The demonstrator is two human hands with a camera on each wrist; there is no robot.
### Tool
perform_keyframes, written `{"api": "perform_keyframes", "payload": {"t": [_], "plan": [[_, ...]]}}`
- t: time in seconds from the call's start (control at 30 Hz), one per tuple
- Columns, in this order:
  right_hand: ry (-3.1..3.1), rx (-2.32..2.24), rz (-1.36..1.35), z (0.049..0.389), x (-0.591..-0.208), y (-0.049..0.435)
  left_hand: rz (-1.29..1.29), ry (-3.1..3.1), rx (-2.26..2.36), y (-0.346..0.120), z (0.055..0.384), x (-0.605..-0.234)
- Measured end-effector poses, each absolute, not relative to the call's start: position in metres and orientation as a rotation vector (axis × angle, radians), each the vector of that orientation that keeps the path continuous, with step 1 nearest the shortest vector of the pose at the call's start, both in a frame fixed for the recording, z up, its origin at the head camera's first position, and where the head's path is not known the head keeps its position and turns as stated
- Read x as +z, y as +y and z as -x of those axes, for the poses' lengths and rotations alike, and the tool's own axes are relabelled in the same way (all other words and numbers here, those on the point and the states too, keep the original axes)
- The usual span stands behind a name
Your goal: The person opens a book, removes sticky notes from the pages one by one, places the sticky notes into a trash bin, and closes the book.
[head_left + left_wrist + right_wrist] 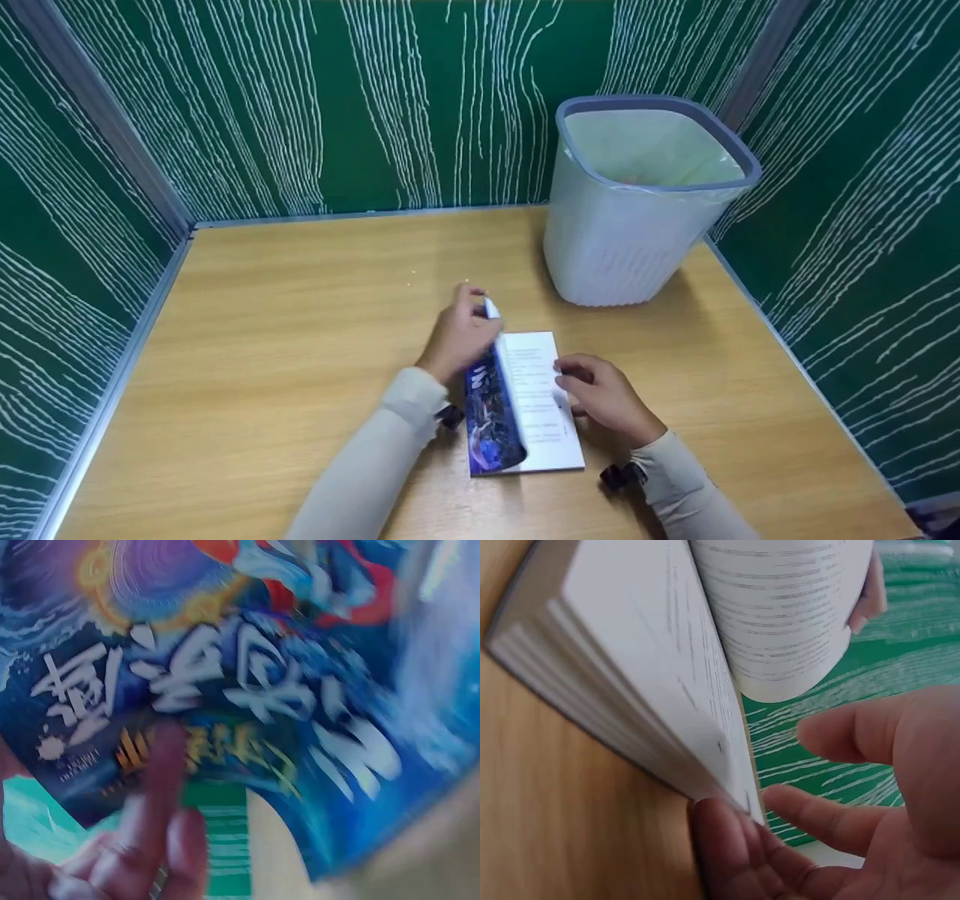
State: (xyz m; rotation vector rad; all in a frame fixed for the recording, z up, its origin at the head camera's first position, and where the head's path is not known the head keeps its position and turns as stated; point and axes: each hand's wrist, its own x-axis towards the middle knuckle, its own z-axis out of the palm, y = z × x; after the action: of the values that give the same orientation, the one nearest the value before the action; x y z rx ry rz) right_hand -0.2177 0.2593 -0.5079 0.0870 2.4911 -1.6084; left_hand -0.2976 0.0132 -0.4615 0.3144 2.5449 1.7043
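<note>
An open book (538, 397) lies on the wooden table, its printed white page facing up on the right. The raised cover (491, 424), dark blue and colourfully illustrated, stands over the left half. Near its top edge my left hand (459, 334) pinches the lifted part between thumb and fingers. Large white brush characters show on the cover (180, 667) in the left wrist view. At the book's right edge is my right hand (611, 397); its fingertips (724, 836) touch the page edges in the right wrist view, with the thumb spread apart from them.
A light bin (622, 247) with a grey rim and a pale green liner stands at the back right of the table (285, 337). Green panels (375, 112) with white wavy lines enclose the back and sides. Small white specks (411, 277) lie behind the left hand.
</note>
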Motion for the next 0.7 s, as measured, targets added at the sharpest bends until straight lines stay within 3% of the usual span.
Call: {"api": "perform_keyframes", "payload": {"t": [0.4,0.53,0.7], "plan": [[2.283,-1.82,-0.027,0.22,-0.511,0.264,-0.591,2.864,0.827,0.089,0.303,-0.471],[2.499,-1.671,0.056,0.221,-0.518,0.264,-0.649,2.764,0.7,0.092,0.302,-0.476],[2.552,-1.626,-0.074,0.223,-0.522,0.264,-0.788,2.652,0.711,0.072,0.297,-0.478]]}}
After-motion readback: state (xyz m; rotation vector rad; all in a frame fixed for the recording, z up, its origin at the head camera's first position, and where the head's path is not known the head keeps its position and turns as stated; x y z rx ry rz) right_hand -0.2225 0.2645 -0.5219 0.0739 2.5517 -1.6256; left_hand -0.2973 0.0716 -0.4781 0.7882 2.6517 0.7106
